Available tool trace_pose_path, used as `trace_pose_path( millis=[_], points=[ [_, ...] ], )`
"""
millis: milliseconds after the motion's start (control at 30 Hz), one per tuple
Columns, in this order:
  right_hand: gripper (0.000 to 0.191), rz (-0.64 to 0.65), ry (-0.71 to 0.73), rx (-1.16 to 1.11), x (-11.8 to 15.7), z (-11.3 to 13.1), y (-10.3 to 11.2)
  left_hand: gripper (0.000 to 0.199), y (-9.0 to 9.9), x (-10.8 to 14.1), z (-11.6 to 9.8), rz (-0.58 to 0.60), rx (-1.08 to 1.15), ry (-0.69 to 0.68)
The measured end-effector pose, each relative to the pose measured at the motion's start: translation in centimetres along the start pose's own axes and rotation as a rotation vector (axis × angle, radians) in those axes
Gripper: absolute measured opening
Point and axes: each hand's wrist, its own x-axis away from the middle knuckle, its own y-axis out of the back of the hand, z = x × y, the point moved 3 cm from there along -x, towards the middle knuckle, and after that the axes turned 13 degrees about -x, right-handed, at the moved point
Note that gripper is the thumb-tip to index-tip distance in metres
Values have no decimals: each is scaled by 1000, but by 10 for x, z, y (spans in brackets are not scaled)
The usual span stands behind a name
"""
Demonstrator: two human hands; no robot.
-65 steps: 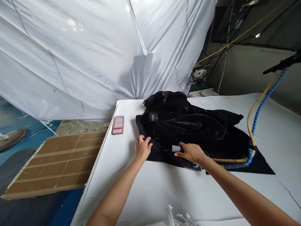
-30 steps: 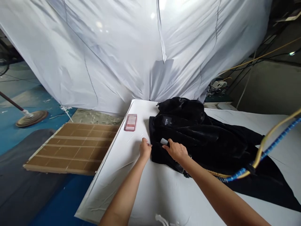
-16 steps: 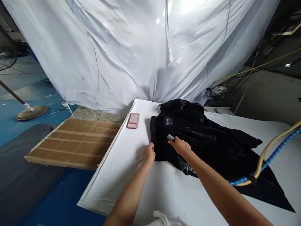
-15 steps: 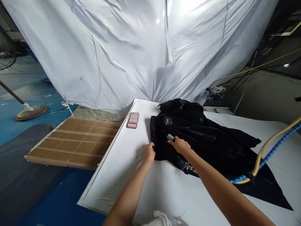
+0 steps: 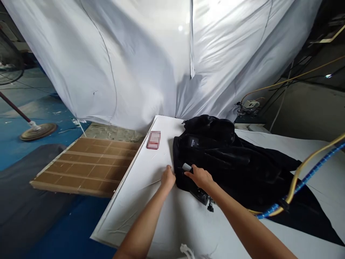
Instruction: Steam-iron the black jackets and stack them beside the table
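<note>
A black garment [image 5: 231,158], perhaps a jacket, lies spread on a white-covered table, with a small label reading GUESS [image 5: 193,142] near its left end. My left hand [image 5: 168,177] is closed at the garment's left edge, its fingers pinching there; the pinched bit is mostly hidden. My right hand [image 5: 201,177] wraps round the handle of a steam iron [image 5: 187,167] resting over the left part of the cloth. Only the grey handle tip and some dark body below my hand show. My forearm covers part of the garment.
A red-and-white pack [image 5: 153,140], blurred, lies on the white table [image 5: 134,208] left of the garment. Blue and yellow hoses [image 5: 292,190] cross at the right. A cardboard panel [image 5: 86,165] sits left of the table. White sheeting [image 5: 140,64] hangs behind; a fan base [image 5: 38,131] stands far left.
My right hand has moved the steam iron a little left and toward me, nearer the garment's left edge. My left hand stays at that edge, and the view has shifted slightly.
</note>
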Motion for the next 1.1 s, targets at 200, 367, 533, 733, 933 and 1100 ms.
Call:
trace_pose_path(
  millis=[200, 367, 533, 733, 933, 1100],
  points=[
    [52, 6, 45, 37, -13, 6, 0, 24, 25, -78, -11, -8, 147, -94],
    [50, -26, 12, 53, -15, 11, -4, 34, 19, -109, -42, 54, 252, -246],
    [50, -54, -43, 21, -24, 19, -4, 44, 22, -111, -43, 29, 303, -308],
    [52, -61, -86, -41, -52, 34, 5, 48, 56, -100, -34, -160, 329, -234],
    [57, -11, 11, -2, -68, 55, 5, 36, 85, -48, -10, -420, 442, -198],
    [59, 83, 122, 34, -58, 64, -9, 32, 91, -10, 9, -503, 483, -146]
  ],
)
